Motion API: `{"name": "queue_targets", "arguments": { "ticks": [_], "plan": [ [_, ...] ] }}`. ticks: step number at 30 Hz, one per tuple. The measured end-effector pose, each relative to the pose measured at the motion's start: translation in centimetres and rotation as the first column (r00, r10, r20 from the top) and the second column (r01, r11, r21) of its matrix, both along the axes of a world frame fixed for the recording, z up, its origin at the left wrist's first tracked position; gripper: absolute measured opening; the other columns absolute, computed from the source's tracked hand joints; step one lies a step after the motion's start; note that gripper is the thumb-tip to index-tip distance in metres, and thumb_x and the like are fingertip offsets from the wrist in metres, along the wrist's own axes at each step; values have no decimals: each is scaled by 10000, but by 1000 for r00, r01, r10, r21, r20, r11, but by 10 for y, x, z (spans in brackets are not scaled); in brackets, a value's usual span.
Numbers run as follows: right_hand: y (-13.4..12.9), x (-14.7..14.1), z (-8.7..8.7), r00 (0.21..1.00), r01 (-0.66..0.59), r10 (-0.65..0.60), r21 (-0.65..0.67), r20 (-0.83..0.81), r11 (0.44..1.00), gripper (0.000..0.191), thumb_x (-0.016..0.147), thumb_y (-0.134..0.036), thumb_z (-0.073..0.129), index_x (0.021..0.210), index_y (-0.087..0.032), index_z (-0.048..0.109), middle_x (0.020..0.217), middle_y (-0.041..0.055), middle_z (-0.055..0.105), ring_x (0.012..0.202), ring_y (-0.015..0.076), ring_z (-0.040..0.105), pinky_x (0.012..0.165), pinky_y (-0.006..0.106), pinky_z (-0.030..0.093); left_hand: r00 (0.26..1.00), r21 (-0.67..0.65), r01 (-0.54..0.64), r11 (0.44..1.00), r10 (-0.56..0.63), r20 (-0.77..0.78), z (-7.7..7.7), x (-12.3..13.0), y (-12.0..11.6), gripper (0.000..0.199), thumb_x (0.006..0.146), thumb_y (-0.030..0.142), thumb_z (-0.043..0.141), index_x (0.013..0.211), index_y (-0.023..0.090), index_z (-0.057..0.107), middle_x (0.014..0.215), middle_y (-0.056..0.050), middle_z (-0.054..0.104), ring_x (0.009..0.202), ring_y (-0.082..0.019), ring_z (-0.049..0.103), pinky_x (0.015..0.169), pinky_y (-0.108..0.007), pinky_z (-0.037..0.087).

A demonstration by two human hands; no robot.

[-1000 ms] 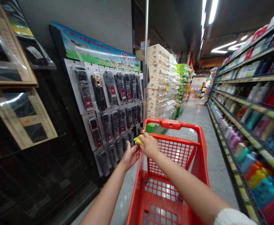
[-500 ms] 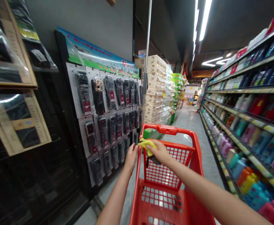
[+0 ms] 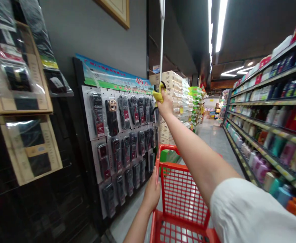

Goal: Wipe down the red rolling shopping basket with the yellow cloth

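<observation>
My right hand [image 3: 166, 104] is raised high, closed around a yellow cloth [image 3: 158, 97] with a dark edge. The cloth is pressed against a thin upright metal pole [image 3: 161, 50], which rises from the left side of a red plastic shopping cart [image 3: 179, 194]. Lower down, my left hand [image 3: 151, 192] is closed on the cart's left rim; its fingertips are partly hidden. The cart's basket has gridded walls and a gridded floor. My right forearm crosses in front of the cart's handle and covers much of it.
At left, packaged belts [image 3: 124, 146] hang on a display board under a blue banner [image 3: 112, 74]. Boxed goods [image 3: 29, 148] hang nearer. Stacked cartons [image 3: 173, 84] stand beyond the cart. Shelves of bottles [image 3: 271, 131] line the right, beside the aisle floor [image 3: 208, 135].
My right hand has moved up from the cart's handle corner to high on the pole with the yellow cloth. My left hand has shifted slightly lower on the cart's rim. The view has tilted up.
</observation>
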State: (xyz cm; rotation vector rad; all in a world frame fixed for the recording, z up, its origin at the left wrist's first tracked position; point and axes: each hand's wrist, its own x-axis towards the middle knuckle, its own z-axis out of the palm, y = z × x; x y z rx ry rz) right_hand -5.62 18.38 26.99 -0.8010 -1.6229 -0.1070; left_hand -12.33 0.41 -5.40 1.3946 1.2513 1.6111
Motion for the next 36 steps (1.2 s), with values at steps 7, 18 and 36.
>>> {"name": "queue_targets", "arguments": {
  "ticks": [7, 18, 36],
  "plan": [
    [-30, -14, -136, 1000, 6, -2, -142, 27, 990, 631, 864, -144, 390, 1491, -204, 344, 1238, 127, 528, 1166, 246, 505, 993, 346, 423, 997, -36, -4, 999, 1, -75, 6, 0, -7, 770, 775, 198, 577, 1510, 162, 351, 1593, -88, 272, 1486, -241, 210, 1233, -376, 35],
    [-60, 25, -212, 936, -208, 312, -457, 163, 865, 397, 786, -113, 554, 1169, -172, 640, 1080, 59, 690, 1000, 208, 615, 893, 300, 463, 926, -72, 33, 997, -3, 378, 10, 3, -9, 514, 903, 352, 568, 1387, 190, 514, 1548, -97, 386, 1460, -244, 285, 1206, -388, 182],
    [-194, 71, -324, 705, -388, 569, -440, 423, 810, 553, 810, -21, 500, 1258, -312, 644, 1323, 69, 514, 1183, 218, 489, 1013, 375, 412, 645, -166, 229, 959, -22, 764, 27, -13, -28, 986, 871, 750, 39, 1381, 45, 503, 1145, -186, 694, 985, -258, 675, 880, -355, 529]
  ]
}}
